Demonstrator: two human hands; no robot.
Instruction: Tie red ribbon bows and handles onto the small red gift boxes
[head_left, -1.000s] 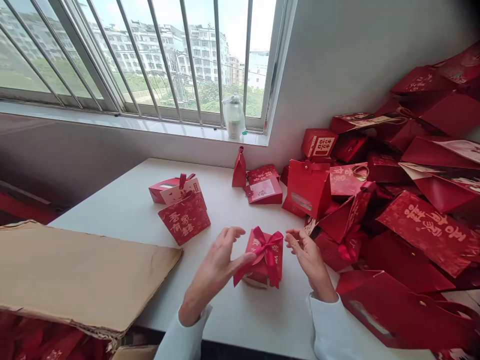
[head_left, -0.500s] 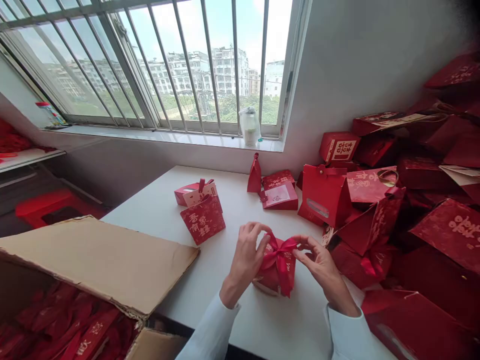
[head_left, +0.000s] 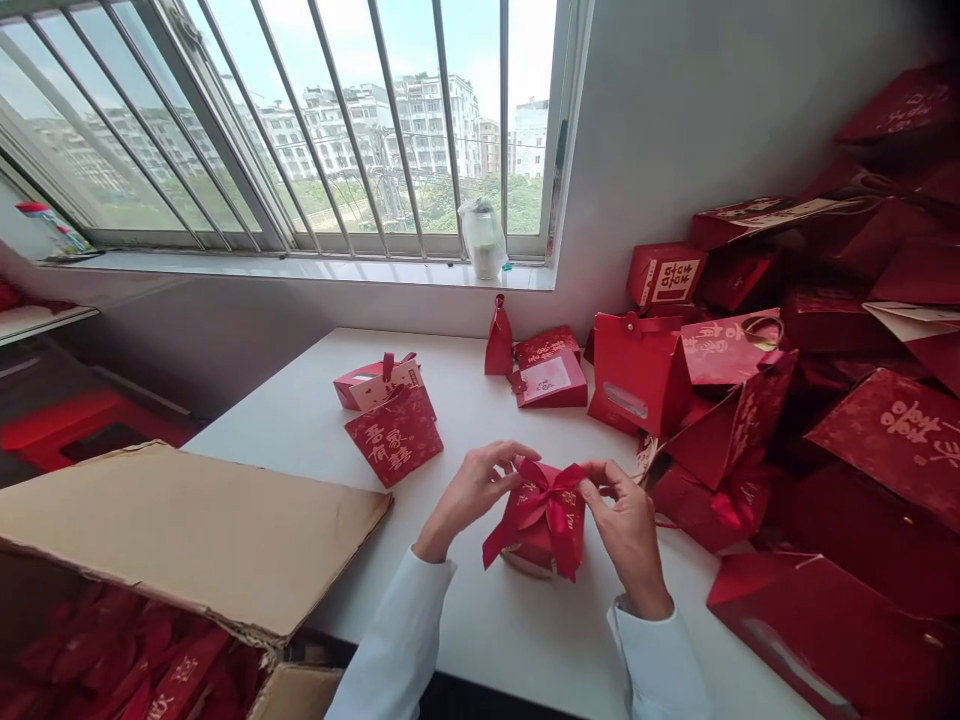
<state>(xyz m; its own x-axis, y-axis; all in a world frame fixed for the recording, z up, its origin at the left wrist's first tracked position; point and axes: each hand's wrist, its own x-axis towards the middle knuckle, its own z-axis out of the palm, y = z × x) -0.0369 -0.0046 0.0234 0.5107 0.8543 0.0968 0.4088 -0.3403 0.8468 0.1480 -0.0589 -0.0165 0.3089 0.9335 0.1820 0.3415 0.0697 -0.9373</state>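
I see the white table (head_left: 480, 410) running its far edge along the wall (head_left: 420, 305); bare top shows between the red gift box (head_left: 534, 546) and the left group of boxes (head_left: 394, 437) near the far left corner, and again toward the near edge. The gift box stands near the middle of that near edge, a ribbon bow (head_left: 553, 497) on top. My left hand (head_left: 474, 492) curls at the bow's left loop; I cannot tell whether its fingers grip. My right hand (head_left: 626, 515) pinches the right loop between thumb and finger. Below the table's left edge, an open carton (head_left: 202, 520) holds loose red pieces (head_left: 150, 645), some printed. A heap of red boxes (head_left: 847, 500) crowds the right edge.
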